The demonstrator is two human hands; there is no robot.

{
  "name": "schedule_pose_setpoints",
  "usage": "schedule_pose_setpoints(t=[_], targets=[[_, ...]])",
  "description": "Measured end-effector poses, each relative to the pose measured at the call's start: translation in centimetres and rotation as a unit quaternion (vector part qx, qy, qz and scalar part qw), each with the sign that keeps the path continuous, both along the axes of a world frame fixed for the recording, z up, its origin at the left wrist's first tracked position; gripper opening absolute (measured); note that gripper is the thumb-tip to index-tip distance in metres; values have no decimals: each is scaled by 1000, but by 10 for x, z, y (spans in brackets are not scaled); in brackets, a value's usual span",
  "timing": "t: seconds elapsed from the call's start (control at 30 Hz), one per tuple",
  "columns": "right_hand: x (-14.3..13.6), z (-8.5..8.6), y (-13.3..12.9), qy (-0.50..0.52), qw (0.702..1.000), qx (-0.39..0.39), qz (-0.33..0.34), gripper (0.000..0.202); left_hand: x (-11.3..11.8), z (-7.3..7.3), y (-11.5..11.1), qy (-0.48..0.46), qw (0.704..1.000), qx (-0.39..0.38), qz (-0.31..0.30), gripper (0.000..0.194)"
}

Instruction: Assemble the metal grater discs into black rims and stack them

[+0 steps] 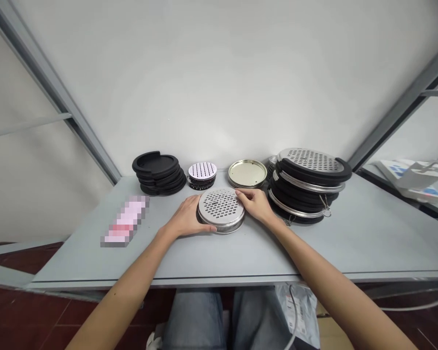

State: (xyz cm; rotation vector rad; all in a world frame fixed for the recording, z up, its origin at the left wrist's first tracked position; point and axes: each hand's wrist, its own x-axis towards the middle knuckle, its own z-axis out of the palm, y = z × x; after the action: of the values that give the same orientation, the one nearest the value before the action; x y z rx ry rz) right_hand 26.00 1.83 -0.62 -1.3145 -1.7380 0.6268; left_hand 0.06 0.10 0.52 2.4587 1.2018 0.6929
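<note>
A round silver metal piece with a perforated top (221, 205) sits on the grey table in front of me. My left hand (190, 217) is wrapped round its left side, the thumb along the front rim. At its upper right edge, my right hand (254, 201) pinches the rim between thumb and fingers. Below the perforated top, a wider metal rim shows at the front. Just behind stand a small stack with a white slotted disc (202, 170) on top and a shallow gold-coloured round tray (247, 173).
Black rings are stacked (160, 172) at the back left. A taller stack of black rings and metal discs (308, 187) stands close to my right hand. A pixelated pink item (126, 221) lies left on the table (219, 262). White papers (412, 180) are at the far right.
</note>
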Motion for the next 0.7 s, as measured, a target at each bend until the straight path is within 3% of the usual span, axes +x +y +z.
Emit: schedule_pose_setpoints(t=[0.37,0.7], targets=[[1,-1,4,-98,994,-48,-24,42,0,-11,1,46,999,-25,14,108],[1,3,1,-172,985,-36,5,43,0,-3,0,50,998,-37,-9,104]])
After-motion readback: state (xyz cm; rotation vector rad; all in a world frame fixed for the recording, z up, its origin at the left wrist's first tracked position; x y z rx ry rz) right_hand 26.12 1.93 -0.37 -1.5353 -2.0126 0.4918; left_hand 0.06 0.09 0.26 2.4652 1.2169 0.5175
